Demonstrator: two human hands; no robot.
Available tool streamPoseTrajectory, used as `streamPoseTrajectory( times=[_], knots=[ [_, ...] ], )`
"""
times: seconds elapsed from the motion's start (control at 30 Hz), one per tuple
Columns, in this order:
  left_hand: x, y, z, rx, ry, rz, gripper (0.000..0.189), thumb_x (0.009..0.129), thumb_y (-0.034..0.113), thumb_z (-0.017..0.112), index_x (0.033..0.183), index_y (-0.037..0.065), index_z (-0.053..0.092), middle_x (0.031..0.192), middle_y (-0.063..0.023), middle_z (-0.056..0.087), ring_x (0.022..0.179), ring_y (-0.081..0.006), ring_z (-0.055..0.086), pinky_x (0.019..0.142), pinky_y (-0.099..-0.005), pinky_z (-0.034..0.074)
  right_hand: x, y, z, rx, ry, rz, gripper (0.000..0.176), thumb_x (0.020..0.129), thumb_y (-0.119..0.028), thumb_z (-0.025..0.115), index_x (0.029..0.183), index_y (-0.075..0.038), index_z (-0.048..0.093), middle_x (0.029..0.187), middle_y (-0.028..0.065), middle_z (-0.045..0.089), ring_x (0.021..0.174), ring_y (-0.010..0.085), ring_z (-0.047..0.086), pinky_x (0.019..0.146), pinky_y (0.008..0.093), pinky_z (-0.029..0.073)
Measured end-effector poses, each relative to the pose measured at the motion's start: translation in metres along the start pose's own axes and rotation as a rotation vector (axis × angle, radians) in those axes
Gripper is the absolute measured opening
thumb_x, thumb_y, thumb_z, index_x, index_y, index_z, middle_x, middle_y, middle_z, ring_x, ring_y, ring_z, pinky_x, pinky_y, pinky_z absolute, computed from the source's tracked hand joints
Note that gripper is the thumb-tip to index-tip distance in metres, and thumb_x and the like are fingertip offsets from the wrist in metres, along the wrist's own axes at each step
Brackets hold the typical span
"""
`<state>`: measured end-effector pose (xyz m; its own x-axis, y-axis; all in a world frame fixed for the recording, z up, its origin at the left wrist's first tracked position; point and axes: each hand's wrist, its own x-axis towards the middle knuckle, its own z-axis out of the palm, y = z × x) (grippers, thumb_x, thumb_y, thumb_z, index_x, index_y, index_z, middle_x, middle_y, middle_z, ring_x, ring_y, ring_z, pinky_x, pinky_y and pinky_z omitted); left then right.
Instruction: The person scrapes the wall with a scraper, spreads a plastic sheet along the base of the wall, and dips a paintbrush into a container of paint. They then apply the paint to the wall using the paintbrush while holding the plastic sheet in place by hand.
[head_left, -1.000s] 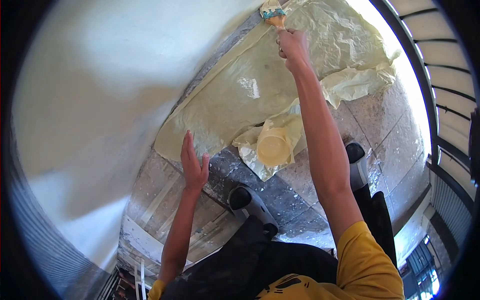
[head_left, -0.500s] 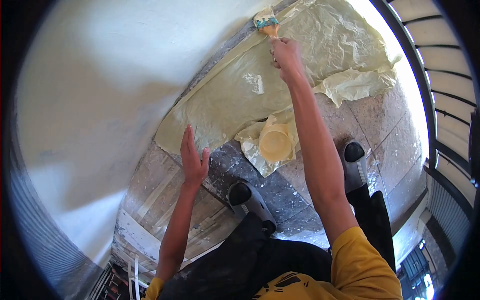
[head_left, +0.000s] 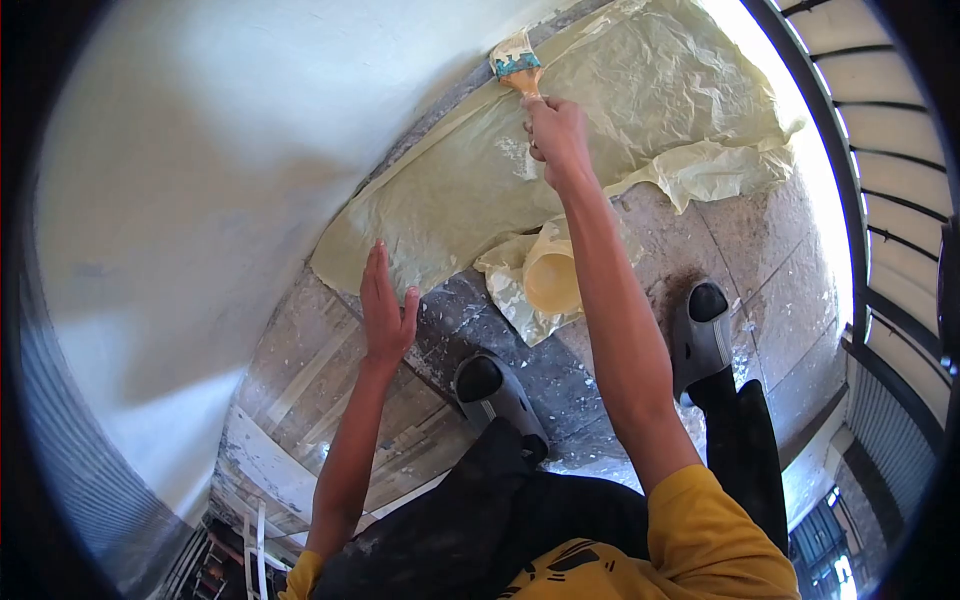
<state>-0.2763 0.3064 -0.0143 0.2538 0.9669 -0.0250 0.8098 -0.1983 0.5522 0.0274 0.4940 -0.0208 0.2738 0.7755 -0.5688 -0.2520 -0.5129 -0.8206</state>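
My right hand point(head_left: 557, 138) grips a paintbrush point(head_left: 518, 74) by its wooden handle, arm stretched forward. Pale paint coats the bristles, and the teal-streaked ferrule shows below them. The bristle end is at the foot of the pale wall point(head_left: 220, 150), by the grey strip along its base. Nothing is in my left hand point(head_left: 387, 312), which is held up with straight fingers and the thumb apart, near the left end of a yellowish sheet point(head_left: 440, 215). Between my arms a cream plastic container point(head_left: 551, 282) stands on a paint-marked piece of the same sheeting.
Dark metal railings point(head_left: 850, 180) curve along the right side. My two grey shoes point(head_left: 497, 395) stand on paint-spattered floor tiles point(head_left: 770, 270). A wood-patterned floor area point(head_left: 300, 370) lies at lower left. The sheet's right part is crumpled.
My right hand and the paintbrush have shifted left and slightly nearer along the wall's base. My left hand has barely moved.
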Motion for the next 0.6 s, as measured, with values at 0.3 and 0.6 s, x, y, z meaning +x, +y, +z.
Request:
streamPoseTrajectory(
  times=[0.3, 0.6],
  knots=[
    [-0.002, 0.0, -0.002, 0.014, 0.018, 0.018, 0.072, 0.1, 0.025, 0.056, 0.158, -0.004, 0.025, 0.163, -0.0244, 0.03, 0.149, -0.0425, 0.032, 0.121, -0.0512, 0.026, -0.024, 0.022, 0.02, -0.052, -0.076, 0.0, 0.023, 0.099, -0.02, 0.063, 0.108, 0.001, 0.065, 0.068, -0.0037, 0.048, 0.05, 0.0039, 0.036, 0.041, 0.0235, 0.025],
    [-0.004, -0.002, 0.003, 0.008, 0.002, 0.008, 0.073, 0.1, 0.028, 0.057, 0.158, -0.004, 0.025, 0.162, -0.0253, 0.031, 0.146, -0.0437, 0.035, 0.12, -0.0515, 0.028, -0.048, 0.054, 0.05, -0.167, -0.086, -0.007, 0.026, 0.099, -0.022, 0.062, 0.109, 0.002, 0.067, 0.068, -0.0033, 0.05, 0.049, 0.0047, 0.039, 0.041, 0.0243, 0.027]
  ],
)
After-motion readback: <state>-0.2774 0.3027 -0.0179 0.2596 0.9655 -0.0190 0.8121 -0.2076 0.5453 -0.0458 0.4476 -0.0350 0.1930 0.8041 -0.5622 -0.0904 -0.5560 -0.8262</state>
